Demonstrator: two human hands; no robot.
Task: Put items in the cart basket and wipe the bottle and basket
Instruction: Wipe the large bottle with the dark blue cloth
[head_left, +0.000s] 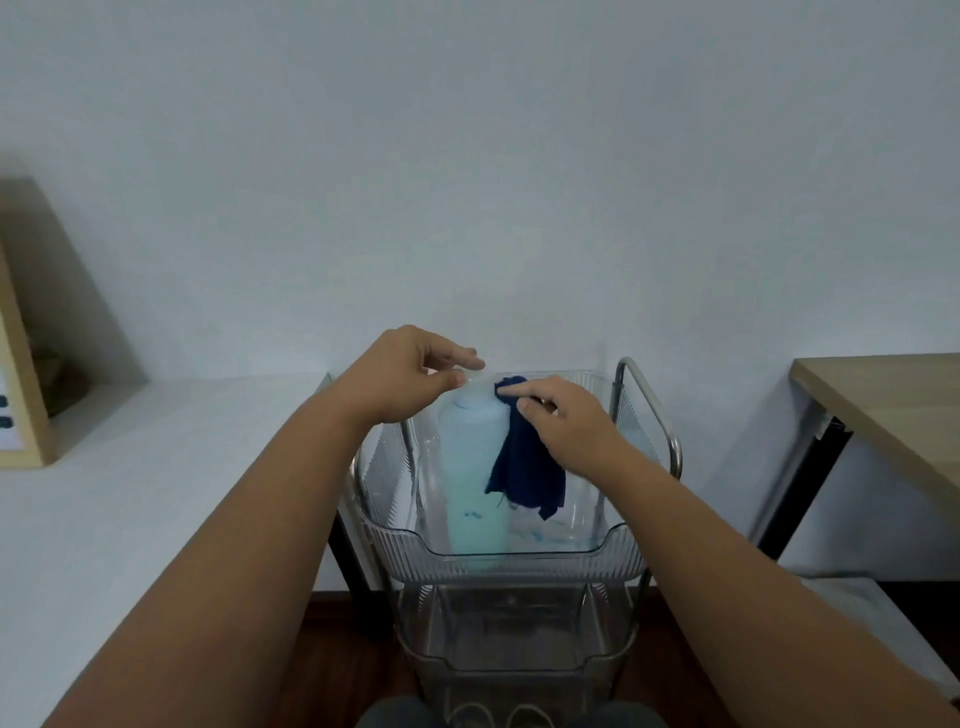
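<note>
A tall pale blue-green bottle (477, 467) stands upright in the clear top basket (519, 561) of a rolling cart. My left hand (410, 374) pinches the bottle's pale cap from above. My right hand (566, 421) holds a dark blue cloth (524, 467) pressed against the bottle's right shoulder; the cloth hangs down beside the bottle into the basket.
The cart has a metal handle (660, 415) on its right and a lower clear basket (514, 639). A white table (130, 493) lies to the left with a wooden frame (26, 364) on it. A wooden desk (883, 405) stands at the right. The wall is close behind.
</note>
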